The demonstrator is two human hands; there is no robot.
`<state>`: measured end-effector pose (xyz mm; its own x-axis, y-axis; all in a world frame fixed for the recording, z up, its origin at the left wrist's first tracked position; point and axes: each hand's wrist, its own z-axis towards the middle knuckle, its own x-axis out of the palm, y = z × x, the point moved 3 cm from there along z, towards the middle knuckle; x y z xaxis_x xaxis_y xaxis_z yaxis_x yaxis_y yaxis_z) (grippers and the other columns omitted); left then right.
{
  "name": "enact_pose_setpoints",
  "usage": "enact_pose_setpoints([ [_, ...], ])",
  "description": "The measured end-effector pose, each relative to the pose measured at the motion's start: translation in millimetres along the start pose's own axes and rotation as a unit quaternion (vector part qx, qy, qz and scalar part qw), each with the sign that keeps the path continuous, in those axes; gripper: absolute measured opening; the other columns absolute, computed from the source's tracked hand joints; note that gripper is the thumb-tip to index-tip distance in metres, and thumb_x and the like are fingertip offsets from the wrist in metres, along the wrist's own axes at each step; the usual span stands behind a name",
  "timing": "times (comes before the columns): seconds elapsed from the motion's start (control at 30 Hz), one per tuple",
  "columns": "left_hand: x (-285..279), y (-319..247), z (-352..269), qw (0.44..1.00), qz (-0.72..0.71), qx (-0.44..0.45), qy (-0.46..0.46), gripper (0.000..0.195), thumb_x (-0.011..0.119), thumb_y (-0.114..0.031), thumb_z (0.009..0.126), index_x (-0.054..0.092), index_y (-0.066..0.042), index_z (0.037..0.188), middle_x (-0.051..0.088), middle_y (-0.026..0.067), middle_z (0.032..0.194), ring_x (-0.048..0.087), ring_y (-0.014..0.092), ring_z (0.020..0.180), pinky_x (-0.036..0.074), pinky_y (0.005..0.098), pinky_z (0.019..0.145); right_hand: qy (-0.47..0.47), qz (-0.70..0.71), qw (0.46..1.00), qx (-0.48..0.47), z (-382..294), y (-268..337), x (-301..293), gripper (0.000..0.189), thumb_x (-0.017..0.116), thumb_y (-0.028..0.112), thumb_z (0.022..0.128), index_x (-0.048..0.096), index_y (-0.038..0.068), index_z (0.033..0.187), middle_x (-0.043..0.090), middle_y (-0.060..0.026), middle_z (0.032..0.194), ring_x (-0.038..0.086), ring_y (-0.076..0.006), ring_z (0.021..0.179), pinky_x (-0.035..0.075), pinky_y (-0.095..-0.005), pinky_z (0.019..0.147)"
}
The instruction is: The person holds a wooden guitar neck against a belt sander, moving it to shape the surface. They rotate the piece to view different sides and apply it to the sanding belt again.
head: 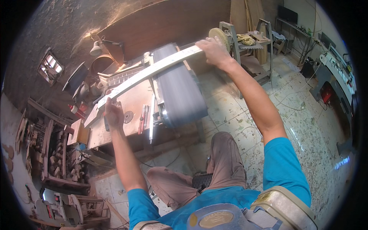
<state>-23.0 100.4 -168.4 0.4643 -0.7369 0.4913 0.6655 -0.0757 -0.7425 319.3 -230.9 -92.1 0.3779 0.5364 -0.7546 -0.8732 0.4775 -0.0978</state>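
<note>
A long pale wooden strip (pixel 152 69) with pencil-like marks lies crosswise over the grey belt of a belt sander (pixel 181 93). The belt surface looks streaked, as if blurred by motion. My left hand (pixel 113 112) grips the strip's near-left end, thumb on its edge. At the far right end, my right hand (pixel 213 51) is closed over the strip, close to a round buffing wheel (pixel 219 36). Whether the strip's underside touches the belt is hidden.
On the wooden workbench (pixel 132 100) lie red-handled pliers (pixel 141 119), a metal disc (pixel 128 117) and a metal ruler (pixel 152 118). A desk lamp (pixel 96 49) and a plastic basket (pixel 122 77) stand behind. Shelves of wood pieces (pixel 57 155) are at left. Cables (pixel 287 105) cross the tiled floor.
</note>
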Motion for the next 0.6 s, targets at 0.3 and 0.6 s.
enact_pose_setpoints([
  [0.3,-14,1,16,0.999,-0.028,-0.028,-0.004,0.054,0.064,-0.034,0.099,0.053,-0.012,0.147,0.058,0.0007,0.136,0.046,0.013,0.128,0.028,0.0387,0.108,-0.002,0.039,0.999,-0.001,-18,8,-21,0.060,0.079,0.002,0.072,0.063,0.012,0.129,0.069,-0.0079,0.122,0.060,-0.0320,0.120,0.041,-0.0460,0.114],
  [0.6,60,66,25,0.997,-0.050,-0.053,0.031,0.046,0.055,-0.020,0.103,0.052,-0.007,0.147,0.058,-0.0004,0.139,0.047,0.012,0.131,0.029,0.0272,0.110,-0.057,-0.002,0.998,-0.003,-51,-79,-36,0.064,0.074,-0.001,0.070,0.065,0.012,0.131,0.069,-0.0071,0.130,0.059,-0.0313,0.122,0.043,-0.0437,0.110],
])
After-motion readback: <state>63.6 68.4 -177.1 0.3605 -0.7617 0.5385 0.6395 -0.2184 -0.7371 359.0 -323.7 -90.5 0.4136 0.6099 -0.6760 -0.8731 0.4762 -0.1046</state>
